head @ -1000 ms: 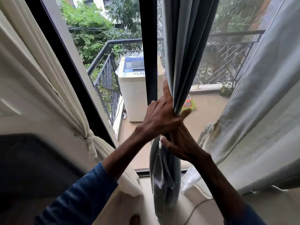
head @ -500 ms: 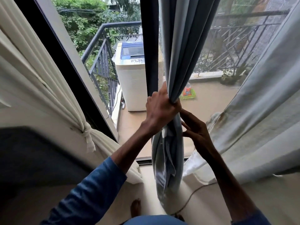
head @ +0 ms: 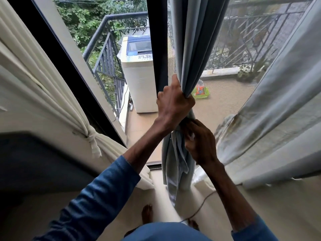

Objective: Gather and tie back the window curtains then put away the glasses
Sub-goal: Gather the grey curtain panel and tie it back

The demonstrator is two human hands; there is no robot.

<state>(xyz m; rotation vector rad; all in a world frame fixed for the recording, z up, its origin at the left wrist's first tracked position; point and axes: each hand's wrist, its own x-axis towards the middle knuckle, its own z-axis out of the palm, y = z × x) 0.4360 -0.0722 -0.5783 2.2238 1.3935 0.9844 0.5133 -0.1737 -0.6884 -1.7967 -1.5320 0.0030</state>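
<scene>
Matt grey cloth curtain (head: 194, 40), smooth white plastic washer (head: 139, 80), metal railing (head: 107, 63)

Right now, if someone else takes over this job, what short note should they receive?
Left hand grips the gathered grey curtain.
Right hand pinches the same bundle just below.
Cream curtain on the left is already tied back.
Pale curtain on the right hangs loose.
Left to do: tie the grey curtain, gather the pale one, put away the glasses, not in view.

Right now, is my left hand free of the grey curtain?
No, the left hand grips the gathered grey curtain in its fist.
</scene>
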